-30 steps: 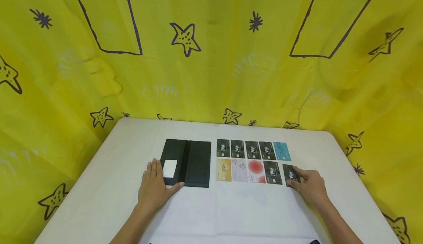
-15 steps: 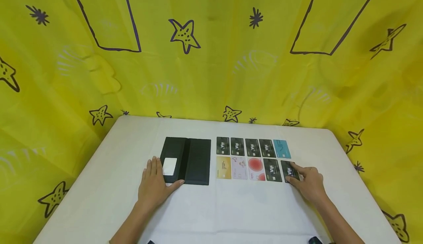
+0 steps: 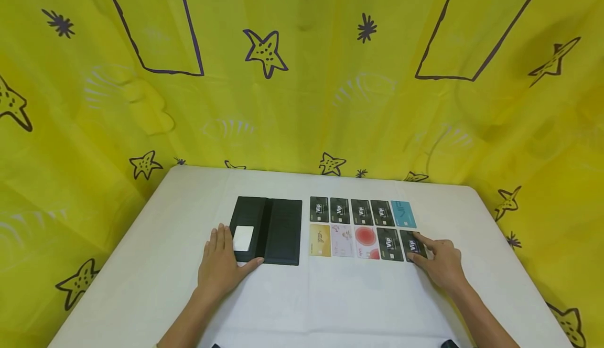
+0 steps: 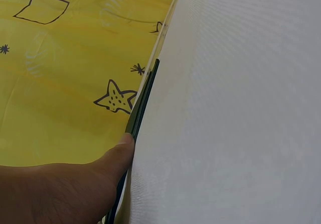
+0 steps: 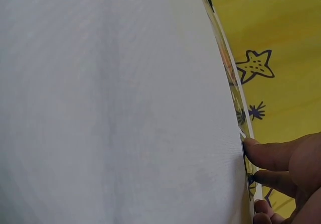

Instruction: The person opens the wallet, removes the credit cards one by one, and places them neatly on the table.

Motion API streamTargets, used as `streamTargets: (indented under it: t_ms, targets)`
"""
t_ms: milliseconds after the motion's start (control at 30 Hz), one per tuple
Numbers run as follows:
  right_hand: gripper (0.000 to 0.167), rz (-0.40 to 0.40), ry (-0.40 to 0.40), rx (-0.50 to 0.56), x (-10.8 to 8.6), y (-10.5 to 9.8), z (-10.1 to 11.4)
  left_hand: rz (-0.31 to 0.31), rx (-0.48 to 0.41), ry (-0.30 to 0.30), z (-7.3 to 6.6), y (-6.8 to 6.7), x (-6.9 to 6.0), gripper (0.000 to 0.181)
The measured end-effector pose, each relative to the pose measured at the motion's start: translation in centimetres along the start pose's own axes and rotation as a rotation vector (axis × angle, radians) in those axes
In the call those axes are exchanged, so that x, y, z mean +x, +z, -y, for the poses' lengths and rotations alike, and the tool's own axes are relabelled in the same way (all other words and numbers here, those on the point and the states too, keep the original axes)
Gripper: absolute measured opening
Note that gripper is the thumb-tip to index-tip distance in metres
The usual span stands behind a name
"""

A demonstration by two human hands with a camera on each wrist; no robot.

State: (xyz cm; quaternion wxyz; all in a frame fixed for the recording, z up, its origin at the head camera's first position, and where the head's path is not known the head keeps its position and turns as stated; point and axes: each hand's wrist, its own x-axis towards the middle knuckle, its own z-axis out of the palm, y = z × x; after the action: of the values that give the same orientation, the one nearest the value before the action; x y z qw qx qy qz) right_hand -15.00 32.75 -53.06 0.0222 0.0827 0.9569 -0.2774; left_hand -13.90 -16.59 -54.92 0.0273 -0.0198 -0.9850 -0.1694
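Observation:
An open black card wallet [image 3: 282, 232] lies flat on the white table, with a small white card [image 3: 243, 238] showing on its left side. My left hand [image 3: 218, 267] rests against its left and lower edges, fingers straight; in the left wrist view the thumb [image 4: 123, 146] touches the wallet's edge. At the right end of the lower row of cards, my right hand [image 3: 443, 262] holds a black VIP card [image 3: 412, 244] flat on the table between thumb and index finger. The right wrist view shows that thumb [image 5: 266, 152] at the card's thin edge.
Right of the wallet, two rows of cards lie face up: several black VIP cards [image 3: 361, 212], a blue one [image 3: 403, 214], a gold one [image 3: 320, 240], a pale pink one [image 3: 342, 241] and a red-and-white one [image 3: 366, 242]. A yellow curtain [image 3: 302, 101] hangs behind the table [image 3: 302, 301].
My right hand has slid the black VIP card slightly left, closer to the neighbouring black card, and straightened it in the row. The left hand stays by the wallet.

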Motion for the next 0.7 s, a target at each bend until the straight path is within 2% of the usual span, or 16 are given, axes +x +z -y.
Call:
streamTargets:
  t_ms: [267,333,567,700]
  targets:
    - [0.066,-0.022,-0.026,0.014,0.1,0.1,-0.2,0.009,-0.012,-0.005,0.1,0.0,0.1,0.124]
    - [0.064,-0.031,-0.028,0.031,0.1,0.2,-0.2,0.027,-0.026,-0.012,0.2,0.0,0.2,0.125]
    - [0.062,0.000,0.007,0.127,0.3,-0.1,-0.4,0.101,-0.144,-0.044,1.0,-0.2,0.8,0.123]
    - [0.063,0.012,-0.006,0.133,0.2,-0.3,-0.4,0.145,-0.197,-0.064,1.5,-1.0,0.8,0.120]
